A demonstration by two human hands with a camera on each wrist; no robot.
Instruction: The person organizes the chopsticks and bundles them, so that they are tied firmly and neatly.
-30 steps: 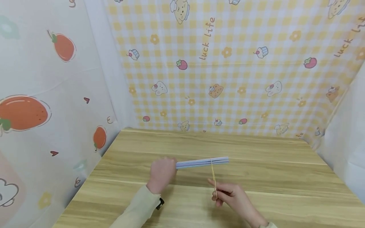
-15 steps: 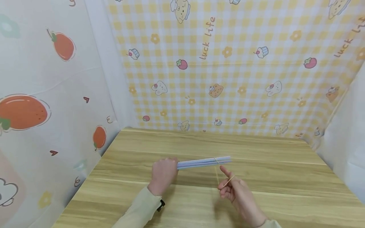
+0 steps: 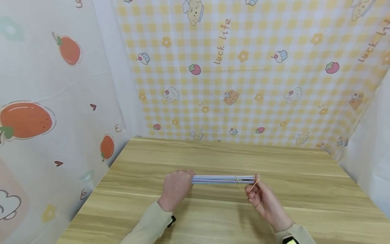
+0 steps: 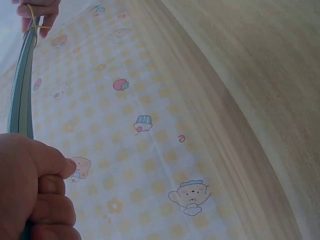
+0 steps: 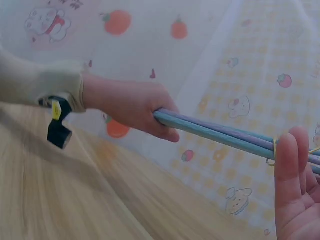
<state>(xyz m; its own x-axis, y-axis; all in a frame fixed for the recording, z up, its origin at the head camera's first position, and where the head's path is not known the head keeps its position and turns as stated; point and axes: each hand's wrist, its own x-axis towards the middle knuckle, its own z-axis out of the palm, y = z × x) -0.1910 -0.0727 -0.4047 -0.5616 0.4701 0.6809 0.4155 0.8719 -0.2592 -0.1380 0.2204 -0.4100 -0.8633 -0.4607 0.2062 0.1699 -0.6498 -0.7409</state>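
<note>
My left hand (image 3: 177,187) grips one end of a bundle of slim pastel blue and lilac sticks (image 3: 214,180), held level above the table. Whether they are pencils or straws I cannot tell. A thin yellow rubber band (image 3: 237,179) circles the bundle near its right end. My right hand (image 3: 265,203) is at that end, fingers partly curled, with a stretched loop of the band across them. In the left wrist view, the curled fingers (image 4: 52,207) wrap the sticks. Upright fingers of the right hand cover part of the bundle (image 5: 215,134) in the right wrist view.
A wood-grain table (image 3: 195,220) lies beneath both hands. Behind it hangs a yellow checked cloth (image 3: 213,112), and a white cloth with fruit prints (image 3: 76,88) hangs at the left. A dark strap (image 5: 60,122) sits on the left wrist.
My right hand has moved right and up to the bundle's free end, drawing the rubber band into a crossed loop. The bundle has shifted slightly right and become more level.
</note>
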